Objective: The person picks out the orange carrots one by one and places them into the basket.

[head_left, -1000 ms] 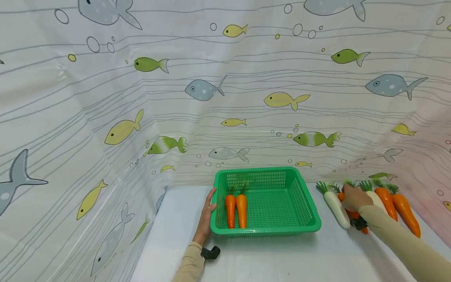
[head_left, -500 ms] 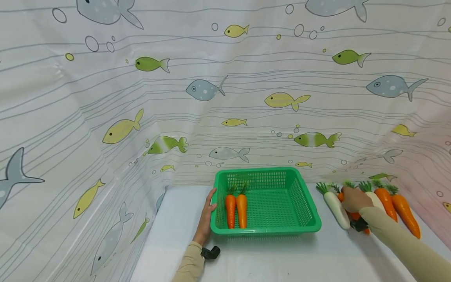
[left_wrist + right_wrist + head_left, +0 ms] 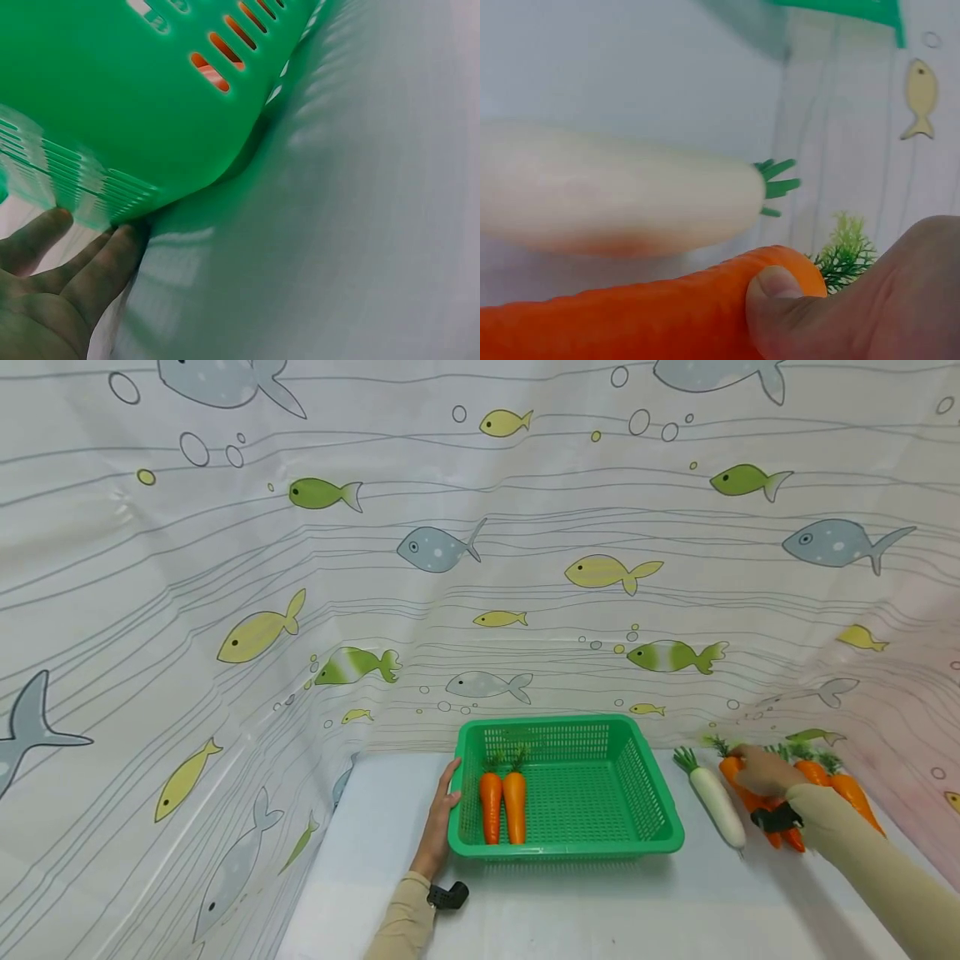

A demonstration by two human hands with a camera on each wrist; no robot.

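Note:
My left hand (image 3: 437,827) lies against the left side of a green plastic basket (image 3: 566,852), its fingers extended. In the left wrist view the fingertips (image 3: 120,244) touch the slotted wall. Two orange carrots (image 3: 491,810) lie side by side in the basket's left part. At the far right my right hand (image 3: 765,774) holds an orange carrot (image 3: 667,311) near its leafy top; the thumb (image 3: 780,289) presses on it, and the other fingers are hidden. A white radish (image 3: 716,806) lies just left of that carrot, apart from the hand.
More carrots (image 3: 855,797) lie right of my right hand, partly behind the hand and sleeve. Another carrot tip (image 3: 793,839) shows below the wrist. A fish-print sheet (image 3: 525,585) rises behind the white table (image 3: 540,918).
My right hand has shifted slightly to the right and up among the vegetables. More of the carrot beside the radish shows. The left hand, basket and radish stay in place.

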